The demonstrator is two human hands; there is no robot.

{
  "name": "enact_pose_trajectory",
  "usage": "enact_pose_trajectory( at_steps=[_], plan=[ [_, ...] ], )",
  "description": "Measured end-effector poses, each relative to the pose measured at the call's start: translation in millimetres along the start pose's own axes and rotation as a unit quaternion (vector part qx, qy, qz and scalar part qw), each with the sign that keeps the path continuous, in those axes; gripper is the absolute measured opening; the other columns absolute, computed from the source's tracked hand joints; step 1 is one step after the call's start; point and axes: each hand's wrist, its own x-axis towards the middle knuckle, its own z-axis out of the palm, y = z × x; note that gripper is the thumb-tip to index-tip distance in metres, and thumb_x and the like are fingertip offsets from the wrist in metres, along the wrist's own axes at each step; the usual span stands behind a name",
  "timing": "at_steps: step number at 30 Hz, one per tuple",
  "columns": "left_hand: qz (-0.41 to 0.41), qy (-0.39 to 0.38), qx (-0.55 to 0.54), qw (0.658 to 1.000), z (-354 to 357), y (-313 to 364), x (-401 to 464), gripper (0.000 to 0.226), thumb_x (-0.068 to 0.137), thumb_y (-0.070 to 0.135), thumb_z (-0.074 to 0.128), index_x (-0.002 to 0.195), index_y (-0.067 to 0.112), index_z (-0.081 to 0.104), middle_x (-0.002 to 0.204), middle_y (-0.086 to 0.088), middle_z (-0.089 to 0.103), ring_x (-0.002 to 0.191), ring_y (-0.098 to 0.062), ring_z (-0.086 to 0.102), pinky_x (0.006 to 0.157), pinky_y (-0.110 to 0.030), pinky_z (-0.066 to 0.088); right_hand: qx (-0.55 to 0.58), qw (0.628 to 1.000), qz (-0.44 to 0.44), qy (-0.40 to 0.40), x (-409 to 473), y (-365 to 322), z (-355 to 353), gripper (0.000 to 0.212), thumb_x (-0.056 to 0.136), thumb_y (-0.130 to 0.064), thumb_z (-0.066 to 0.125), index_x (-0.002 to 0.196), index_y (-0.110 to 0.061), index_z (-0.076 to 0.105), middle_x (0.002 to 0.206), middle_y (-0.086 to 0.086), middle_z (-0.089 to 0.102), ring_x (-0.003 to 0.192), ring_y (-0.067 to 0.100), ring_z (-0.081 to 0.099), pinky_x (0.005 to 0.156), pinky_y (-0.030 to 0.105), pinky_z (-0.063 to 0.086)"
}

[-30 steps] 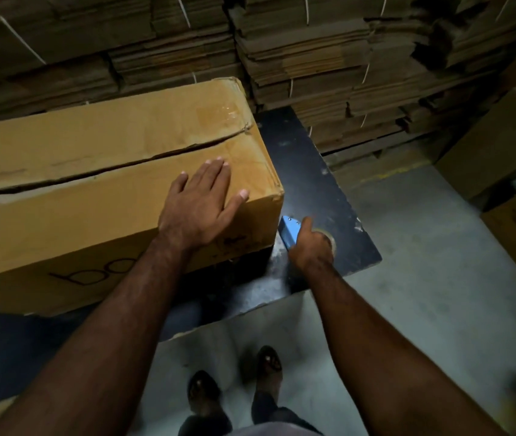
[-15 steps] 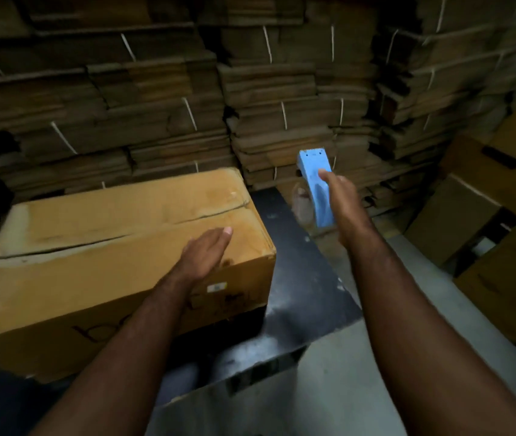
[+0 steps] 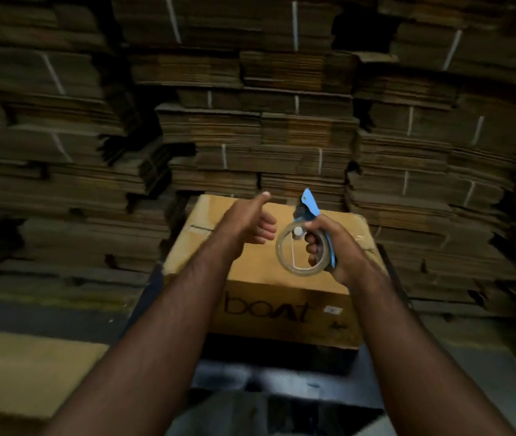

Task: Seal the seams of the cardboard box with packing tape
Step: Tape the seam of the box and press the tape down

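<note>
Cardboard box (image 3: 269, 272): centre frame, on black counter (image 3: 313, 388). My right hand (image 3: 341, 250) grips tape dispenser (image 3: 308, 234); left hand (image 3: 248, 221) loosely curled, empty. Step: preparing; next, find tape end.

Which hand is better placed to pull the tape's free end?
Left. The left hand is free beside the tape roll; the right hand grips the blue dispenser above the cardboard box.

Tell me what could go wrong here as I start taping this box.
The tape dispenser is held in the right hand above the cardboard box, its toothed end near the left hand, which could get nicked. The dim light may hide the seam, so tape could land off it.
</note>
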Motion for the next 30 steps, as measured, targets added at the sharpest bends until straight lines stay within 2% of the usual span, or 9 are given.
enact_pose_trajectory(
  at_steps=[3, 9, 11, 15, 19, 24, 27, 30],
  plan=[
    [-0.012, -0.011, -0.01, 1.0, -30, -13, -5, 0.062, 0.102, 0.051, 0.041, 0.097, -0.002, 0.072, 0.079, -0.013, 0.073, 0.062, -0.02, 0.066, 0.061, -0.028, 0.05, -0.023, 1.0, 0.008, -0.017, 5, 8, 32, 0.017, 0.07, -0.03, 0.07, 0.074, -0.016, 0.063, 0.065, -0.002, 0.051, 0.053, 0.012, 0.044, 0.052, 0.028, 0.038],
    [-0.048, -0.014, -0.012, 0.999, -65, -25, -11, 0.057, 0.099, 0.05, 0.046, 0.09, 0.001, 0.074, 0.072, -0.009, 0.072, 0.062, -0.02, 0.064, 0.065, -0.03, 0.05, -0.103, 0.994, 0.005, -0.037, 4, 20, 71, 0.017, 0.068, -0.029, 0.07, 0.075, -0.013, 0.067, 0.065, 0.001, 0.051, 0.053, 0.014, 0.044, 0.052, 0.03, 0.037],
    [-0.059, -0.008, -0.01, 0.998, -69, -26, -11, 0.051, 0.099, 0.046, 0.05, 0.089, 0.001, 0.073, 0.072, -0.01, 0.073, 0.062, -0.021, 0.066, 0.065, -0.031, 0.054, -0.133, 0.99, -0.007, -0.037, 4, 22, 79, 0.014, 0.07, -0.027, 0.07, 0.074, -0.014, 0.07, 0.066, 0.003, 0.051, 0.055, 0.015, 0.045, 0.054, 0.031, 0.038],
    [-0.064, -0.002, -0.003, 0.998, -73, -28, -5, 0.036, 0.097, 0.031, 0.057, 0.092, -0.001, 0.072, 0.08, -0.013, 0.076, 0.071, -0.024, 0.072, 0.074, -0.036, 0.06, -0.203, 0.978, -0.035, -0.027, 4, 21, 87, 0.017, 0.074, -0.024, 0.07, 0.085, -0.012, 0.071, 0.069, 0.004, 0.053, 0.058, 0.015, 0.047, 0.054, 0.032, 0.039],
    [-0.053, -0.017, -0.013, 0.998, -76, -26, 6, 0.022, 0.093, 0.021, 0.064, 0.095, 0.001, 0.072, 0.079, -0.012, 0.077, 0.078, -0.024, 0.075, 0.072, -0.035, 0.061, -0.291, 0.954, -0.072, -0.006, 7, 16, 85, 0.024, 0.076, -0.028, 0.071, 0.096, -0.015, 0.071, 0.073, 0.001, 0.059, 0.064, 0.014, 0.051, 0.056, 0.031, 0.043],
    [-0.047, -0.018, -0.034, 0.998, -76, -22, 18, 0.016, 0.092, 0.019, 0.068, 0.097, 0.004, 0.072, 0.081, -0.011, 0.078, 0.081, -0.022, 0.076, 0.072, -0.035, 0.062, -0.37, 0.922, -0.111, 0.019, 20, 7, 77, 0.048, 0.062, -0.049, 0.07, 0.103, -0.024, 0.067, 0.087, 0.002, 0.067, 0.072, 0.016, 0.06, 0.061, 0.035, 0.052],
    [-0.051, -0.004, -0.06, 0.997, -75, -21, 28, 0.013, 0.092, 0.017, 0.069, 0.095, 0.004, 0.07, 0.079, -0.012, 0.077, 0.076, -0.021, 0.076, 0.07, -0.035, 0.062, -0.424, 0.895, -0.138, 0.028, 33, 1, 73, 0.052, 0.068, -0.046, 0.076, 0.114, -0.027, 0.061, 0.098, -0.001, 0.064, 0.087, 0.016, 0.062, 0.073, 0.042, 0.058],
    [-0.05, 0.024, -0.067, 0.996, -76, -19, 42, 0.015, 0.091, 0.014, 0.069, 0.1, 0.001, 0.069, 0.078, -0.013, 0.077, 0.071, -0.019, 0.076, 0.071, -0.036, 0.063, -0.474, 0.863, -0.174, 0.023, 50, -6, 70, 0.062, 0.072, -0.043, 0.082, 0.123, -0.028, 0.051, 0.107, -0.002, 0.059, 0.094, 0.014, 0.059, 0.074, 0.037, 0.059]
  ],
)
